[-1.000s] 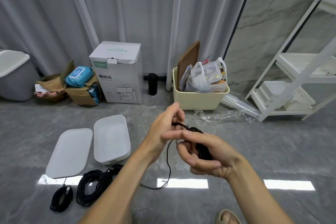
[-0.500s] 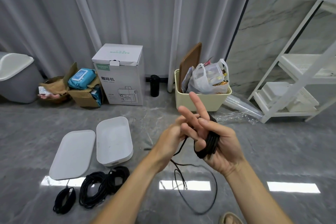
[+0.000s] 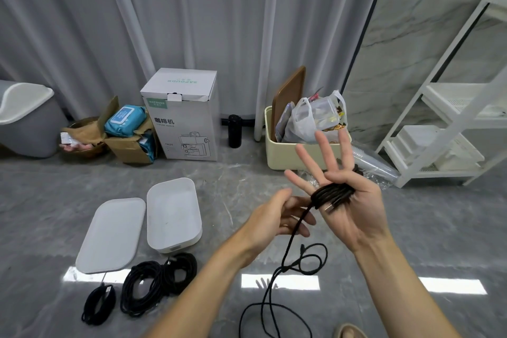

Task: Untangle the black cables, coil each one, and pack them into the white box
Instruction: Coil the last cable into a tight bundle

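My right hand point(image 3: 354, 211) is raised palm up with its fingers spread straight, and several turns of a black cable point(image 3: 332, 195) are wound around the palm. The loose strand point(image 3: 285, 258) drops from the coil, crosses the fingers of my left hand point(image 3: 274, 217), which hold it loosely, and ends in loops on the floor. The open white box point(image 3: 153, 200) stands on the floor at the left with its lid point(image 3: 109, 236) beside it. Two coiled black cables, a large one point(image 3: 159, 285) and a small one point(image 3: 98, 304), lie in front of the box.
Along the curtain stand a grey bin point(image 3: 24, 123), a cardboard box with blue packs point(image 3: 126, 129), a white coffee-machine carton point(image 3: 186, 123), a black bottle point(image 3: 234, 132) and a cream tub of bags point(image 3: 288, 156). A white shelf point(image 3: 450, 129) stands right.
My right hand has opened and spread its fingers, turning palm up with the coil across it. My left hand has dropped lower along the strand, and more loose cable lies on the floor.
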Demonstrator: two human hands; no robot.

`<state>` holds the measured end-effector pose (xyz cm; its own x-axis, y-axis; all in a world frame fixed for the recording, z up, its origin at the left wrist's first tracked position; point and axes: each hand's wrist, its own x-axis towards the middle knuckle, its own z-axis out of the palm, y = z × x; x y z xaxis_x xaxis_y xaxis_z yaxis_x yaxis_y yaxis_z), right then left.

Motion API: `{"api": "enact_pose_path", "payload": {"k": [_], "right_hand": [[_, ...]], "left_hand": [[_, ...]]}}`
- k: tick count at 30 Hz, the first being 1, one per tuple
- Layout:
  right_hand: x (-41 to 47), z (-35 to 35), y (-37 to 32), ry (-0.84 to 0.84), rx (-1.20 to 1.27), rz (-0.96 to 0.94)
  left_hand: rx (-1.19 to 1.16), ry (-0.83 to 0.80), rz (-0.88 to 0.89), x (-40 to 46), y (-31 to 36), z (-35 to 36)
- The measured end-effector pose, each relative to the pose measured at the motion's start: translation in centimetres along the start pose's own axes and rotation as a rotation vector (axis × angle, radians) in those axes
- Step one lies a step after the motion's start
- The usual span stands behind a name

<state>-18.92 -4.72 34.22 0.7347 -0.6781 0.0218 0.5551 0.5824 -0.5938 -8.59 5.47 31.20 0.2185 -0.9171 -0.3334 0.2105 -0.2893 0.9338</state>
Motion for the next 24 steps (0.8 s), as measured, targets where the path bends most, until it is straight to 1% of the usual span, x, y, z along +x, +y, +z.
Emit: {"api": "enact_pose_path", "payload": {"k": [5,9,11,15,17,20,22,24], "right_hand": [[-0.1,0.3,-0.1,0.119,-0.244,-0.01],[0.2,0.3,0.5,0.157,-0.484,-0.049],[0.3,-0.2,0.8,0.148,-0.671,-0.059],[0.3,-1.4,1.3,0.116,-1.199,-0.014],[0.0,-1.6,1.3,0.059,-1.322,0.076],[-0.6,-1.0,1.1,-0.004,-1.342,0.289],[-1.1,-0.1,0.6,-0.03,-1.405,0.42],[-1.4,0.6,0.2,-0.076,-1.405,0.548]], "left_hand": [[0.042,0.014,-0.025,0.0,0.2,-0.4],[0.184,0.053,-0.03,-0.1,0.5,-0.8],[0.254,0.076,-0.029,-0.1,0.5,-1.2],[0.365,0.161,0.0,-0.1,0.7,-2.0],[0.369,0.196,0.027,-0.2,1.1,-2.2],[0.412,0.225,0.068,-0.3,1.4,-2.2],[0.408,0.246,0.106,-0.3,1.5,-1.9],[0.398,0.268,0.139,-0.3,1.4,-1.8]]}}
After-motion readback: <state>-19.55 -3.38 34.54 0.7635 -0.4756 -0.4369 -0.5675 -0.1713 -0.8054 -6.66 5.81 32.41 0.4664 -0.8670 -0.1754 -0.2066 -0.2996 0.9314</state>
